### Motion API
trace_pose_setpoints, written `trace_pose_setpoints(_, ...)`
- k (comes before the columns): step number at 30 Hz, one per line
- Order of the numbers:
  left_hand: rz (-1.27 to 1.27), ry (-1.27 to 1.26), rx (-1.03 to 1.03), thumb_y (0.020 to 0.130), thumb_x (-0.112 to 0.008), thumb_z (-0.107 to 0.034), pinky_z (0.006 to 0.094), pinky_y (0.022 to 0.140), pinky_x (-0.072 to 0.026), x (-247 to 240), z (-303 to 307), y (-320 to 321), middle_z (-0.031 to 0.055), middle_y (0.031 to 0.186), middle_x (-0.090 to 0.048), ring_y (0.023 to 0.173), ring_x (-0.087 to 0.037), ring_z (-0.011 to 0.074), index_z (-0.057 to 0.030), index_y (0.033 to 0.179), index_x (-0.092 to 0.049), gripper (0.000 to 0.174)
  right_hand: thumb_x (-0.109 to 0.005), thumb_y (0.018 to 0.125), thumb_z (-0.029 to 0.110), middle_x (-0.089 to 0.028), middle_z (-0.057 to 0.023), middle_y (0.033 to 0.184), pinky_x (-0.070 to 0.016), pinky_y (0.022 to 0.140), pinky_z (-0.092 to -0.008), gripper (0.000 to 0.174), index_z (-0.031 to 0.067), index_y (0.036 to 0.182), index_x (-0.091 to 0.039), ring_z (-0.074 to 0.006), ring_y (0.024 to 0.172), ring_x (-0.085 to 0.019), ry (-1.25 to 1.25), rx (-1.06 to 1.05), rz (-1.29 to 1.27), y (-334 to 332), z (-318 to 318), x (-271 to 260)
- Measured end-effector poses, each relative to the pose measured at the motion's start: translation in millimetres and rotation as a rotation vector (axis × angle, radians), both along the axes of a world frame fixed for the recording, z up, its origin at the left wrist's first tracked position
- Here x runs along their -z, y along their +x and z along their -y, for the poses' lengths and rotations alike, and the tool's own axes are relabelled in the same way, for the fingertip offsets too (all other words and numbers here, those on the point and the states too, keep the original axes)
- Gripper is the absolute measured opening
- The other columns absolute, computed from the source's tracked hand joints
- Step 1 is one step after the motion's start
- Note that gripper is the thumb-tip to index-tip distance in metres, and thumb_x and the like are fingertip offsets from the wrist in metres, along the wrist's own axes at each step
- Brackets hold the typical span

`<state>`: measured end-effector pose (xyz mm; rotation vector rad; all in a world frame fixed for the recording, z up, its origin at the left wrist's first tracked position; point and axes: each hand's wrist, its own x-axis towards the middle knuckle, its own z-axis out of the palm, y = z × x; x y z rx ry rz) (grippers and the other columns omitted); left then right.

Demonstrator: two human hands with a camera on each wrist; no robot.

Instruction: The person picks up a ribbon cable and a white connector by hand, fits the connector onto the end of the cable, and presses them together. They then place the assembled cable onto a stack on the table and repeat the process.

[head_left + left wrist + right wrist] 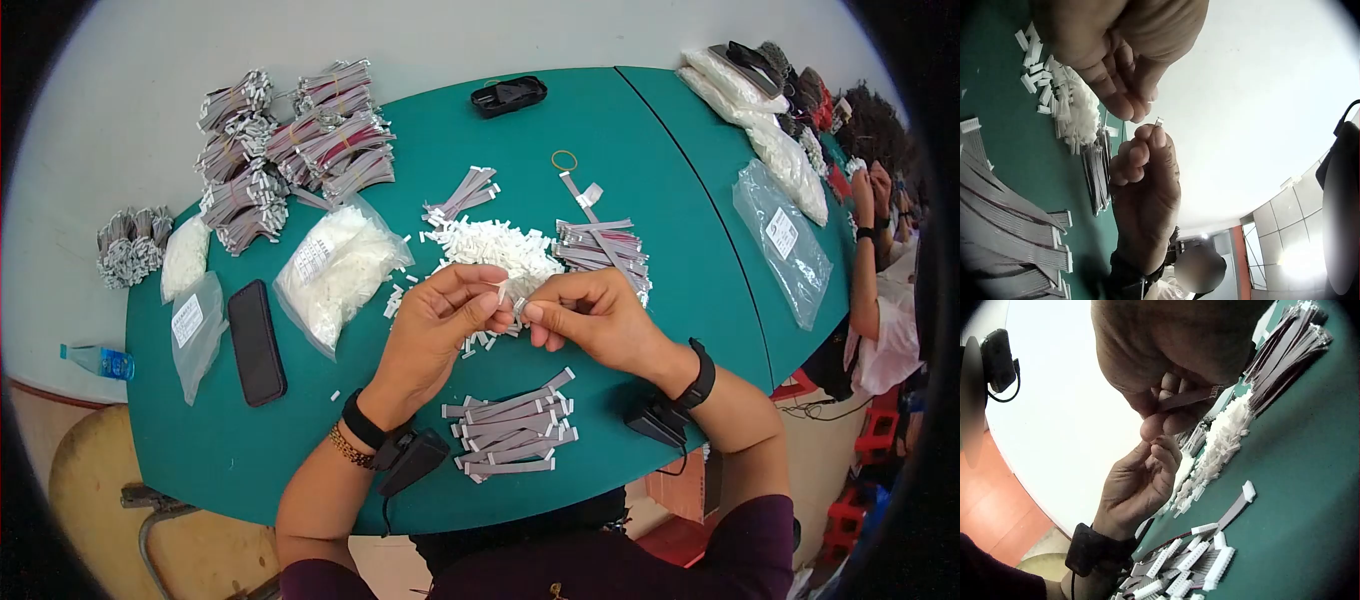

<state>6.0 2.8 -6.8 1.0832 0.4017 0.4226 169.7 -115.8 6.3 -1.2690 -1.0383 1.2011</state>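
My right hand (pixel 590 312) pinches a short grey ribbon cable (pixel 1186 399) between thumb and forefinger. The cable's tip (pixel 1159 122) pokes out past those fingertips. Close beside it, with fingertips facing, my left hand (pixel 440 315) holds a small white connector housing (pixel 502 291) that its fingers mostly cover. Behind both hands lies a heap of loose white connector housings (pixel 495 245). In front of them, nearer my body, ribbon cables with white ends (pixel 510 425) lie in a loose pile. A bundle of ribbon cables (pixel 605 250) sits just beyond my right hand.
Bags of white housings (pixel 335 265) and a black phone (pixel 257 342) are on the left. Cable bundles (pixel 335 130) are stacked at the back left. A black pouch (pixel 508 96) and a rubber band (pixel 564 160) lie farther back. Another person (pixel 880 290) works at right.
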Motion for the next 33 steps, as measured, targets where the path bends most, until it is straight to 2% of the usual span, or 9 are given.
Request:
trace_pose_setpoints(6, -0.031, -0.008, 0.053, 0.089, -0.059, -0.011, 0.0259, 0.076, -0.0485, 6.0, -3.1, -2.8, 0.0061, 0.091, -0.063, 0.082, -0.060, 0.0124, -0.0005, 0.103, -0.059, 0.017, -0.058, 0.090, 0.015, -0.062, -0.0003, 0.069, -0.0452, 0.056, -0.0186, 0.017, 0.0009, 0.083, -0.065, -0.0039, 0.061, -0.055, -0.014, -0.004, 0.002, -0.1, 0.3, -0.1)
trace_pose_setpoints(9, -0.031, 0.002, 0.014, 0.088, -0.059, -0.010, 0.0260, 0.076, -0.0486, 4.7, 0.3, -1.3, 0.0058, 0.091, -0.063, 0.082, -0.060, 0.0126, -0.0006, 0.101, -0.060, 0.015, -0.058, 0.090, 0.014, -0.062, -0.0004, 0.069, -0.0449, 0.056, -0.0190, 0.017, 0.0006, 0.084, -0.065, -0.0041, 0.061, -0.054, 0.003, -0.008, 0.002, -0.9, 0.5, 0.5)
trace_pose_setpoints(18, -0.027, -0.106, 0.064, 0.089, -0.058, -0.010, 0.0233, 0.069, -0.0457, 2.9, -2.6, -2.7, 0.0045, 0.085, -0.062, 0.075, -0.056, 0.0108, 0.0005, 0.099, -0.061, 0.015, -0.058, 0.090, 0.014, -0.061, -0.0012, 0.069, -0.0444, 0.056, -0.0199, 0.016, 0.0003, 0.087, -0.066, -0.0049, 0.061, -0.054, 0.004, -0.027, 0.015, -1.9, 0.9, 2.0)
trace_pose_setpoints(33, -0.031, -0.086, 0.090, 0.090, -0.057, -0.010, 0.0227, 0.068, -0.0459, 2.9, -0.2, -2.8, 0.0044, 0.085, -0.062, 0.075, -0.057, 0.0101, 0.0011, 0.102, -0.061, 0.017, -0.057, 0.090, 0.014, -0.061, -0.0017, 0.067, -0.0435, 0.055, -0.0210, 0.016, 0.0002, 0.085, -0.065, -0.0056, 0.060, -0.054, 0.016, -0.041, 0.044, -3.4, 1.8, 0.9)
